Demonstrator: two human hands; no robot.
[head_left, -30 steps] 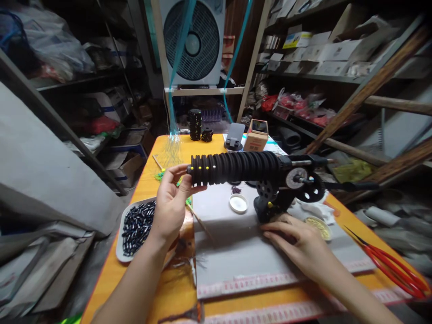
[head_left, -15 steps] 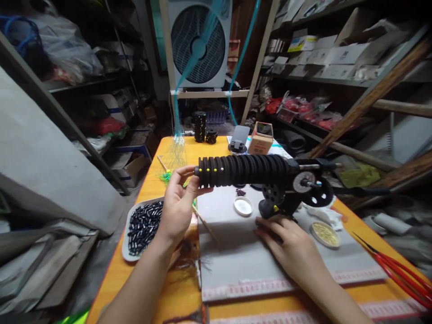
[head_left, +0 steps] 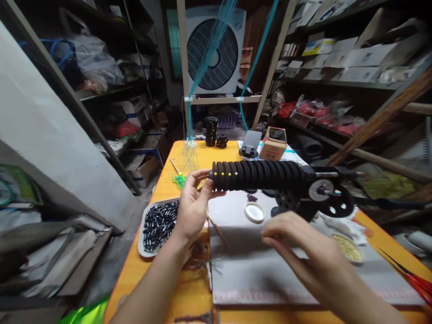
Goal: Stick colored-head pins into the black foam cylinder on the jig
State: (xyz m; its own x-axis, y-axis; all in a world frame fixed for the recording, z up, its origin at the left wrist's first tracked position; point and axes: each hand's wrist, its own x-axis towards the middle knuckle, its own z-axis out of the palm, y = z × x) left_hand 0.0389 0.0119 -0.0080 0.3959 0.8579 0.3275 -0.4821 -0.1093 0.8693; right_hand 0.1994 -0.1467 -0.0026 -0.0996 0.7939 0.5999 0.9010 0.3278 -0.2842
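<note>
A black ribbed roller (head_left: pixel 259 175) with yellow dots and one pale dot near its left end lies level across the middle. My left hand (head_left: pixel 195 200) grips the roller's left end between thumb and fingers. Below the roller and to the right, my right hand (head_left: pixel 300 243) hangs over the grey board (head_left: pixel 246 270), its thumb and fingertips pressed together; whatever they hold is too small to make out. Between the hands lies a small white dish (head_left: pixel 254 212). Gears and a perforated dial (head_left: pixel 319 190) are at the roller's right end.
A tray of dark beads (head_left: pixel 160 227) stands left of my left hand. A dish of yellowish pieces (head_left: pixel 347 248) and red-handled scissors (head_left: pixel 416 283) are at the right. Behind the roller are a small cardboard box (head_left: pixel 273 144), a phone stand (head_left: pixel 250 144) and black spools (head_left: pixel 211 132).
My right hand has risen off the board beneath the roller, its fingertips now pinched together. My left hand keeps its grip. The whole view has shifted, so things appear further right.
</note>
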